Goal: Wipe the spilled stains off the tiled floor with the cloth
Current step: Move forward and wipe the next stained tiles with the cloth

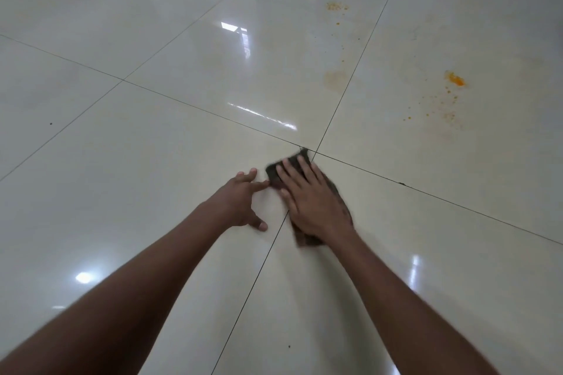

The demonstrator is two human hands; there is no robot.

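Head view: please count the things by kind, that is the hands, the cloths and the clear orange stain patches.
Hands: 2 (left hand, right hand)
Cloths: 1 (dark cloth)
Orange stain patches: 2 (bright blob, speckled patch)
Total: 5

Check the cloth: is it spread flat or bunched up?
Mostly flat. The dark cloth lies pressed on the floor tile under the open right hand; motion blur hides any folds.

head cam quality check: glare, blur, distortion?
Head view: glossy tiled floor mirrors ceiling lights, with glare streaks mid-frame; motion blur softens the dark cloth under the right hand; left hand sharper; wide-angle lens bows grout lines; orange stains remain readable.
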